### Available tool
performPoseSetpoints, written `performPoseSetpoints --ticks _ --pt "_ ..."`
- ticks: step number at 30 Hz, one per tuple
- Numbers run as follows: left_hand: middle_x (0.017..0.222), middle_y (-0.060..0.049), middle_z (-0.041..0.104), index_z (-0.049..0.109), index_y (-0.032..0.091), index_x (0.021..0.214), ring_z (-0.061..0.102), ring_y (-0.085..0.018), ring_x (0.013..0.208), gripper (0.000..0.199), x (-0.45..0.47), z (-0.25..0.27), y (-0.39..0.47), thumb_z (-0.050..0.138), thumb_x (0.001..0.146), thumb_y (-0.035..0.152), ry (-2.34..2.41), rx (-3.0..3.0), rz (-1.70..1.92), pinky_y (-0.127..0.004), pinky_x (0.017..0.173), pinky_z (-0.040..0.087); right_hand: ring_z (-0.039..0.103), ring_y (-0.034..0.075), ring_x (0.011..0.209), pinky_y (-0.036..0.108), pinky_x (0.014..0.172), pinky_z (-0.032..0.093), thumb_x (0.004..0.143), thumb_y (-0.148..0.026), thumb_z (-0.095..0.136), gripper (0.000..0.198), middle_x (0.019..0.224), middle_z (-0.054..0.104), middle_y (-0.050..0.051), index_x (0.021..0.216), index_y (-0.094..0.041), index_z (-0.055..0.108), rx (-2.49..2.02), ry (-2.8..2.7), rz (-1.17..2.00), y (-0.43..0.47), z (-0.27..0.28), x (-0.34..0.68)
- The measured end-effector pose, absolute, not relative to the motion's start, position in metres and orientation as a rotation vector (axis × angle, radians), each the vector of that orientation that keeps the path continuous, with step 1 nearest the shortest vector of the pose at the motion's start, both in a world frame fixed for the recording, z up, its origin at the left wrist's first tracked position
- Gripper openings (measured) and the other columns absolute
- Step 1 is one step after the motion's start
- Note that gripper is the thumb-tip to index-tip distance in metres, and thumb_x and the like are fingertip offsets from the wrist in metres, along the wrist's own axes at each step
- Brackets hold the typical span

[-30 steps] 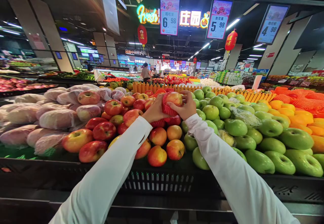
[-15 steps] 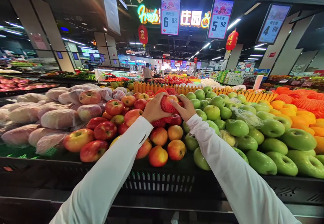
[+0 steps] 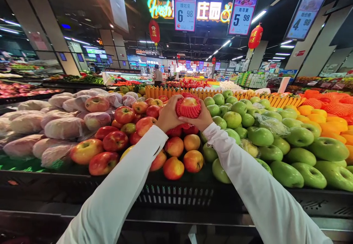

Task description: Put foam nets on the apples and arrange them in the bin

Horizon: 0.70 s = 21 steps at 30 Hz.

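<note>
Black slotted display tray point(image 3: 176, 206) runs across the front of you. Low front edge; a fruit knocked forward could roll over it.

Right of centre, heaped green apples point(image 3: 260, 137). Your right sleeve point(image 3: 248, 177) crosses close over the front ones; a dragged elbow might set one loose.

Centre-left, red-and-yellow apples point(image 3: 116, 141), loosely stacked. Your left sleeve point(image 3: 118, 181) passes over them; dropping that forearm could start a slide.

Left hand point(image 3: 167, 116) and right hand point(image 3: 205, 117): fingers curled to about the fruit's width, cupping it from both sides, thumbs toward you. Far fingertips hidden; cannot tell how firmly they press.

Between them, above the centre pile: one apple point(image 3: 189, 101), its top bare. Squeezing too hard could bruise it; easing one hand away too soon could drop it on the pile.

Around its sides, red foam net point(image 3: 190, 112). Uneven pulling might tear it or let the apple slip through.
</note>
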State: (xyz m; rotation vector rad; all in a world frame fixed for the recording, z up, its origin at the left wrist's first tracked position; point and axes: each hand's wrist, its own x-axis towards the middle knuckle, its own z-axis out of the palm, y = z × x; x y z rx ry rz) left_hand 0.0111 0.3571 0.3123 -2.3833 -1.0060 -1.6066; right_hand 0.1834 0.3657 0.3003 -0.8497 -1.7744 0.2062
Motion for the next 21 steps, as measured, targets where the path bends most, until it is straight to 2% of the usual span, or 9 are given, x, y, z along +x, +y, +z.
performPoseSetpoints --ticks 3,5,8,11,12,15,18,21 --pt "0.128 -0.011 0.063 0.049 0.021 0.125 0.060 -0.028 0.120 0.068 0.011 0.310 0.362 0.075 0.063 0.025 -1.034 -2.491 -1.502 -0.041 0.105 0.046 0.067 0.032 0.105 0.051 0.098 0.054 0.045 -0.053 0.090 0.095 0.116 0.067 0.014 0.123 -0.018 0.048 -0.894 -1.701 0.188 0.365 0.302 0.186" --pt "0.125 -0.011 0.066 0.055 0.018 0.123 0.061 -0.028 0.118 0.057 0.008 0.310 0.365 0.068 0.068 0.020 -1.103 -2.470 -1.426 -0.042 0.105 0.047 0.067 0.031 0.105 0.051 0.098 0.054 0.045 -0.045 0.089 0.090 0.116 0.067 0.011 0.121 -0.021 0.047 -0.892 -1.684 0.164 0.366 0.303 0.188" --pt "0.111 -0.010 0.071 0.066 0.017 0.105 0.064 -0.026 0.111 0.032 0.004 0.311 0.368 0.057 0.074 0.013 -1.295 -2.278 -1.441 -0.043 0.103 0.046 0.066 0.030 0.106 0.048 0.099 0.054 0.046 -0.035 0.086 0.087 0.119 0.066 0.011 0.121 -0.021 0.044 -0.902 -1.663 0.139 0.370 0.304 0.191" --pt "0.102 -0.008 0.073 0.067 0.018 0.091 0.065 -0.024 0.103 0.015 0.005 0.315 0.365 0.055 0.081 0.019 -1.414 -2.140 -1.636 -0.039 0.101 0.046 0.064 0.030 0.112 0.047 0.102 0.052 0.048 -0.033 0.085 0.088 0.124 0.063 0.013 0.124 -0.020 0.042 -0.868 -1.638 0.117 0.372 0.304 0.192" --pt "0.098 -0.007 0.073 0.066 0.018 0.088 0.065 -0.023 0.099 0.014 0.007 0.316 0.363 0.054 0.085 0.025 -1.417 -2.167 -1.690 -0.038 0.098 0.046 0.064 0.030 0.113 0.047 0.103 0.052 0.049 -0.035 0.086 0.089 0.125 0.063 0.014 0.125 -0.019 0.042 -0.846 -1.639 0.113 0.371 0.304 0.191" --pt "0.085 -0.005 0.069 0.062 0.018 0.079 0.063 -0.020 0.085 0.033 0.012 0.318 0.359 0.044 0.094 0.043 -1.395 -2.353 -1.728 -0.035 0.085 0.046 0.062 0.030 0.117 0.047 0.106 0.050 0.050 -0.040 0.087 0.092 0.128 0.061 0.015 0.128 -0.019 0.041 -0.778 -1.665 0.116 0.368 0.305 0.190" --pt "0.079 -0.003 0.065 0.057 0.019 0.078 0.060 -0.020 0.080 0.023 0.014 0.317 0.359 0.048 0.090 0.036 -1.457 -2.368 -1.626 -0.034 0.078 0.044 0.061 0.029 0.119 0.048 0.108 0.048 0.051 -0.044 0.088 0.094 0.131 0.061 0.014 0.129 -0.020 0.041 -0.763 -1.719 0.141 0.364 0.305 0.189" --pt "0.081 -0.004 0.064 0.055 0.019 0.077 0.059 -0.020 0.082 0.015 0.014 0.317 0.358 0.049 0.087 0.029 -1.420 -2.221 -1.640 -0.035 0.080 0.044 0.063 0.029 0.114 0.048 0.104 0.050 0.051 -0.043 0.087 0.092 0.127 0.063 0.013 0.128 -0.020 0.043 -0.840 -1.762 0.152 0.365 0.304 0.189"
